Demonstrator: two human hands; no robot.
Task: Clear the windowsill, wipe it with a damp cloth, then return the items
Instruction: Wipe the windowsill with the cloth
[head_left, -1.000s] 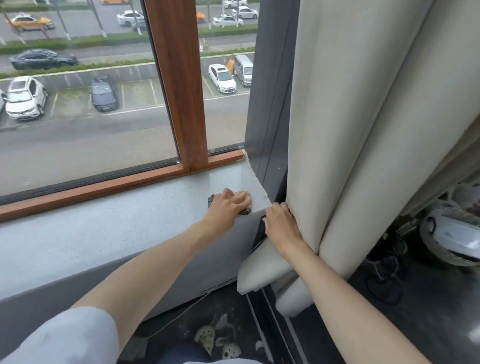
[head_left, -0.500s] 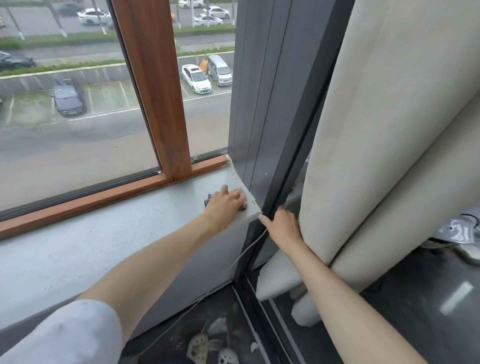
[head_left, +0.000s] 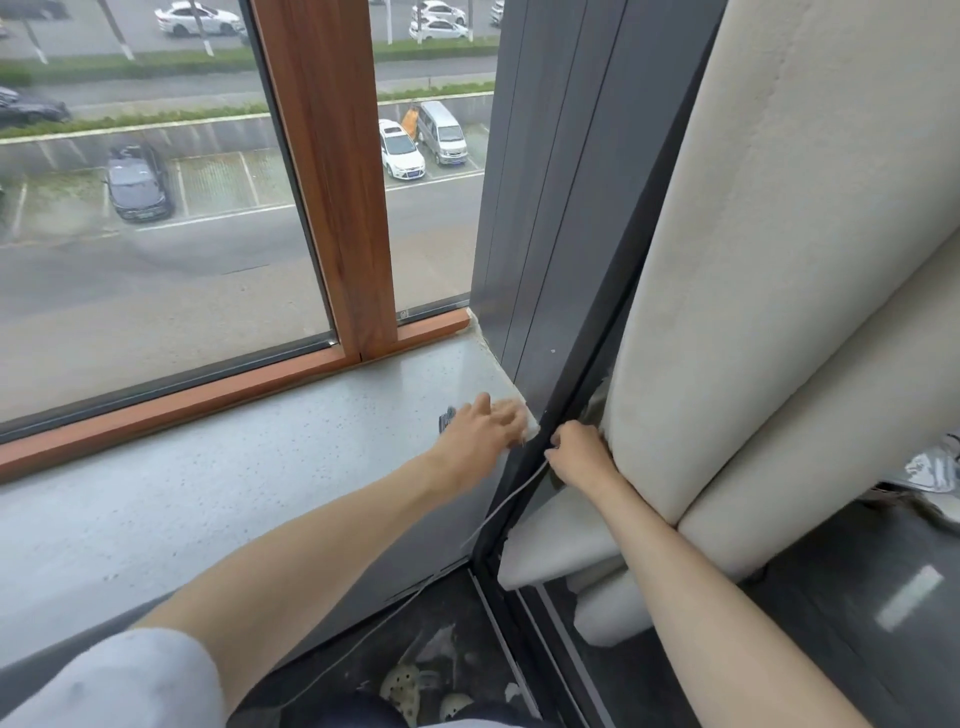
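The pale speckled windowsill (head_left: 249, 467) runs under the window to a dark wall panel on the right. My left hand (head_left: 483, 428) lies flat on a dark patterned cloth (head_left: 445, 418) at the sill's right end; only a corner of the cloth shows beside my fingers. Just past the sill's corner, my right hand (head_left: 576, 452) is curled against the edge of the cream curtain (head_left: 753, 312), and a thin white cord (head_left: 506, 506) runs down from it along the dark frame. Whether it pinches the cord or the curtain I cannot tell.
A wooden window frame (head_left: 332, 182) and glass back the sill. The dark wall panel (head_left: 550, 208) closes its right end. The curtain hangs to a dark glossy floor (head_left: 831, 623). Light perforated slippers (head_left: 410, 696) lie on the floor below the sill.
My left hand has slid the cloth right to the very end of the sill. My right hand has pushed the curtain back and now curls at the cord by the frame.
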